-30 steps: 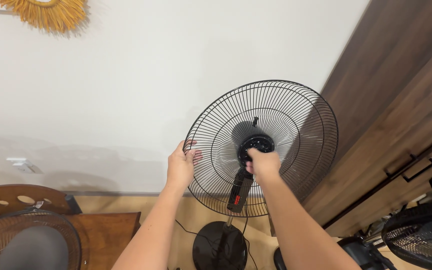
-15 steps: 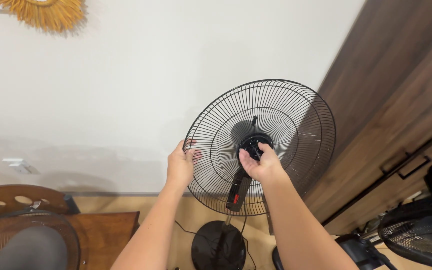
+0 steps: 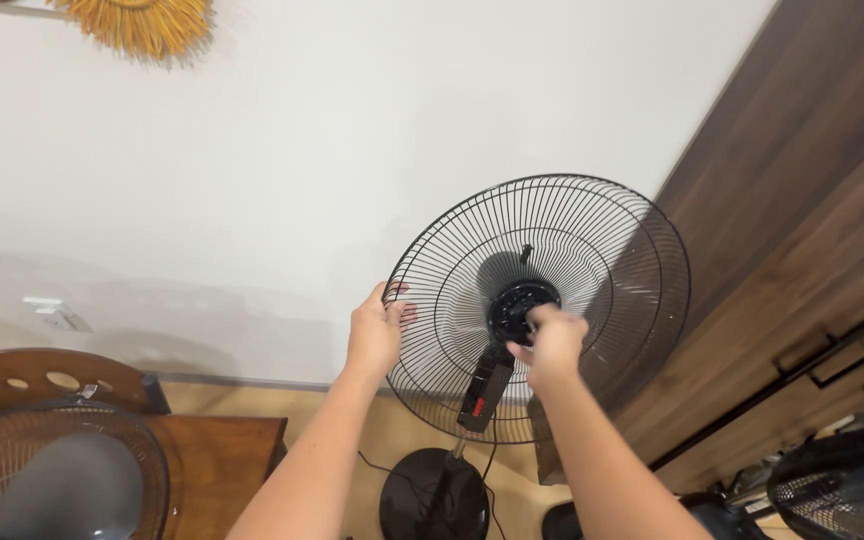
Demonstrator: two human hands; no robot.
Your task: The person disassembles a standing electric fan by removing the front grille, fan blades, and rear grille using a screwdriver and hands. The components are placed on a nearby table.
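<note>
At the far left, a second fan grille [image 3: 52, 470] is resting by a brown wooden chair back [image 3: 47, 375], with a yellow fringed wall ornament [image 3: 142, 22] hanging high above on the white wall [image 3: 352, 150]. Moving right, the left hand [image 3: 377, 335] is closing around the left rim of the black rear fan guard [image 3: 542, 305], fingers curled through the wires and thumb behind. The guard is standing upright on its pole over the round black base [image 3: 434, 495], right of centre against the wall. The right hand [image 3: 550, 345] is hovering at the black hub [image 3: 520, 310] in the guard's middle; it is blurred, so I cannot tell whether its fingers are gripping the hub's ring or just touching it. If that grip is loose, the ring could slip and drop; if the left hand is easing off, the guard could twist. Farther right, a dark wooden cabinet [image 3: 802, 230] is standing, with another fan [image 3: 842, 490] at the near right corner.
</note>
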